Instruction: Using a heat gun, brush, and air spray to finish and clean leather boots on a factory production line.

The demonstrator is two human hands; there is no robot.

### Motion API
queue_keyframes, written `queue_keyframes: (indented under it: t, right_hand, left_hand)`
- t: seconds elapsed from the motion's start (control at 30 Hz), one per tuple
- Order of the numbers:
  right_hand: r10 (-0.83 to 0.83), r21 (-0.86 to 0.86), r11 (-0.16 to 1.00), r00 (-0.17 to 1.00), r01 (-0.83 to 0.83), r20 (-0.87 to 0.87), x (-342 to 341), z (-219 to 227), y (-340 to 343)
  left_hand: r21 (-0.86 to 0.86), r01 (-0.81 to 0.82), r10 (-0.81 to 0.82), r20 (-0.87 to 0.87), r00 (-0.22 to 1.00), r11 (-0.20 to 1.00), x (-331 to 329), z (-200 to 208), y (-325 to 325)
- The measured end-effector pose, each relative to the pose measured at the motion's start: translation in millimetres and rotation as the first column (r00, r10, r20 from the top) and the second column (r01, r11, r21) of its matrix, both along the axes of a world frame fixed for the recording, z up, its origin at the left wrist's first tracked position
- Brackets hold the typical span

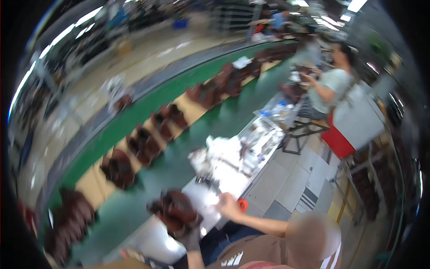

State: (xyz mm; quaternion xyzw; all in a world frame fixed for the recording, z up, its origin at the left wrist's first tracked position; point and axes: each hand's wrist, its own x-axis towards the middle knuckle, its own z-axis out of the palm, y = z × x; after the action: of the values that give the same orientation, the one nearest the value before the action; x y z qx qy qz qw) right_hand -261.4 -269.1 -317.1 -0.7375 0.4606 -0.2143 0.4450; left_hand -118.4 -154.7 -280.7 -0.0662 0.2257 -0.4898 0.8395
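Neither of my own hands shows in this blurred head view. Close below me sits a person in a brown shirt [268, 251]. That person's dark-gloved hand [190, 238] grips a brown shoe [177, 211] over the near end of a white worktable [156, 242]. Their other hand [228, 204], bare, rests on the table's edge beside a small orange ring [242, 205].
Pairs of brown shoes [143, 145] ride on tan pads along a green conveyor [174, 175] running from lower left to upper right. White paper and clutter [224, 152] cover the worktable. A second person in a grey shirt [333, 85] sits further along, near a red-and-white bin [345, 134].
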Motion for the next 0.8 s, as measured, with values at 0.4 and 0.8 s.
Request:
queue_keyframes:
  t: [0.4,0.8]
  right_hand:
    - [0.24,0.195,0.941,0.952,-0.276,0.191,34.7,-51.7,-80.2]
    - [0.632,0.031,0.704,0.645,-0.71,0.429,-36.5,166.5,-42.2]
  left_hand:
    - [0.102,-0.217,0.188,0.235,0.954,0.971,13.9,49.9,9.0]
    - [0.06,-0.317,0.297,0.223,0.928,0.946,4.7,48.1,1.4]
